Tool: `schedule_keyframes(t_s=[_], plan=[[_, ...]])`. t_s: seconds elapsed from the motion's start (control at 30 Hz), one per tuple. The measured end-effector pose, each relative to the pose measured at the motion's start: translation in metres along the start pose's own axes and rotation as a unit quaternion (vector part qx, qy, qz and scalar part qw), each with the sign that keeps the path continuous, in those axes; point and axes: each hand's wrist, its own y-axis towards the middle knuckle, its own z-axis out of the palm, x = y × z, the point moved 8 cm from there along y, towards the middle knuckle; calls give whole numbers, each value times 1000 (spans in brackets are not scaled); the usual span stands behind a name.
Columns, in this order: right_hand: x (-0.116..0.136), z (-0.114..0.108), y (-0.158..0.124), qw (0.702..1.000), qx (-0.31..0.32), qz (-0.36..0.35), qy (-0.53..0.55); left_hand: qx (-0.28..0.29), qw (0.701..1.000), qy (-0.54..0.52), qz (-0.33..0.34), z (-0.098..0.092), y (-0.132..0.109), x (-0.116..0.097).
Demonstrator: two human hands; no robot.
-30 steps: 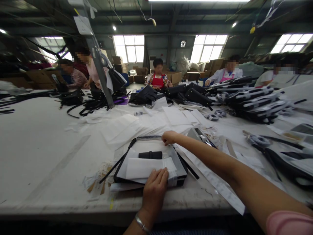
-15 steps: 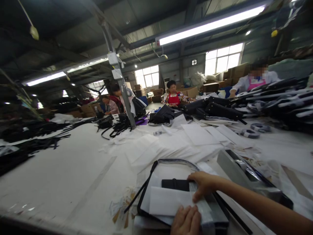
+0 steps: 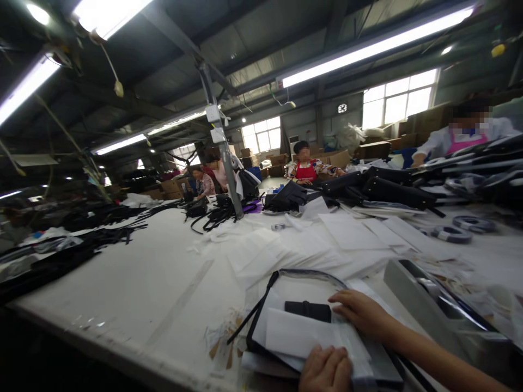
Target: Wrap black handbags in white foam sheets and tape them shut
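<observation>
A black-edged bag (image 3: 255, 326) lies flat near the table's front edge, its wrapped handle arching at the back. On it rest a white paper sheet (image 3: 296, 332) and a small black strap piece (image 3: 307, 311). My left hand (image 3: 327, 370) presses at the sheet's lower right edge, fingers curled together; what they grip, if anything, is hidden. My right hand (image 3: 363, 314) lies over clear plastic film (image 3: 355, 348) to the right of the black piece, its fingers stretched out.
A grey tape dispenser (image 3: 433, 305) stands to the right. White sheets (image 3: 347, 231) spread behind the bag. Black bags (image 3: 392, 190) are heaped farther back. A metal post (image 3: 229, 174) rises mid-table. Several people work beyond, one in a red apron (image 3: 305, 172).
The view has swung left, so everything sits farther right. My right hand's fingers have loosened from the film's edge and spread out. My left hand stays on the sheet.
</observation>
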Motion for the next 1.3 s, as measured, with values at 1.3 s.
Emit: schedule_keyframes(t_s=[1.3], plan=[[3,53,-155,957,-123,207,164,330,941,58,43,-44,-6,61]])
